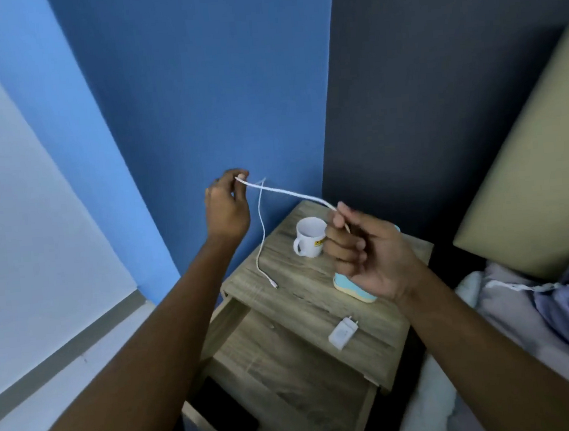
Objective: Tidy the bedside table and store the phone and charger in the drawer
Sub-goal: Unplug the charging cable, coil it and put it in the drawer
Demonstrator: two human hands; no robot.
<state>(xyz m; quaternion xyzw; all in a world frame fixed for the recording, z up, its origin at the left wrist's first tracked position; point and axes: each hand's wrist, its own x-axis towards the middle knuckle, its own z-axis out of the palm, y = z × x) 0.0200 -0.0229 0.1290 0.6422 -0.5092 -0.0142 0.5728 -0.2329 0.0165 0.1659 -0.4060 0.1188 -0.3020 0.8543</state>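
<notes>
1 head view looks steeply down, close over the bedside table [304, 303] in the corner.

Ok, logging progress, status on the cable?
Both hands pinch the white cable: left hand, right hand. Free end trails on table. Charger plug still on top. Drawer open.

A bedroom at home — a wooden bedside table [304, 299] beside a padded headboard [530, 173], rumpled bedding [558, 298], blue walls.

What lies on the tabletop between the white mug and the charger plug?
Head view: bare wood tabletop between mug and charger plug; the cable end lies left, a light blue object right.
</notes>
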